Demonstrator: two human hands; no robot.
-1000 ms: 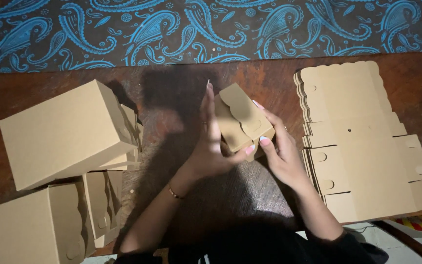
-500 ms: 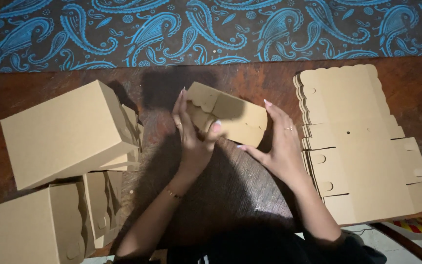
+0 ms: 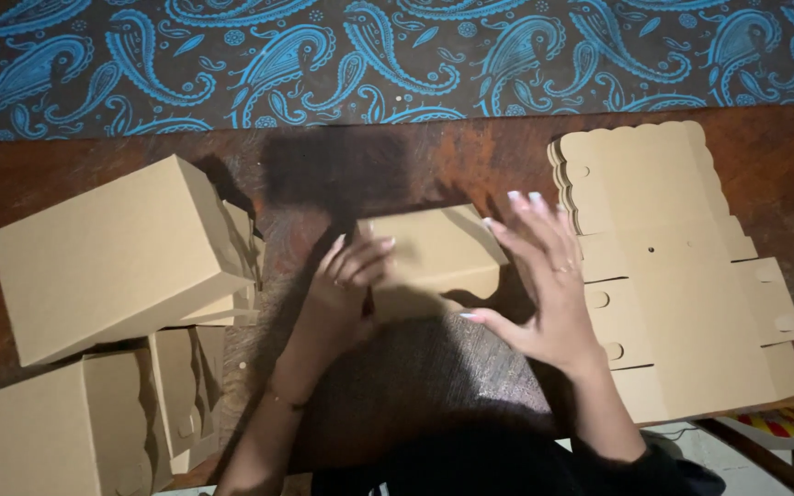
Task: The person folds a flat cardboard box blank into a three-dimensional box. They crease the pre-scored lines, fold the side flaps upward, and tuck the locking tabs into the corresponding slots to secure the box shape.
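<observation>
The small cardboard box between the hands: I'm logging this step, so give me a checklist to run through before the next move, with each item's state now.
1. Small cardboard box resting on the wooden table: ok.
2. Left hand touching the box's left end: ok.
3. Right hand gripping the box: not ok, fingers spread open beside it.
4. Box flaps fully tucked: cannot tell.
5. Stack of flat blanks within reach on the right: ok.
6. Finished boxes piled clear on the left: ok.

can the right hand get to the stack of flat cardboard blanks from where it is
Probably yes. The right hand is spread open at the right end of the small box, and the stack of flat blanks lies on the table just beside it on that side, with nothing between them and its top uncovered.
</observation>
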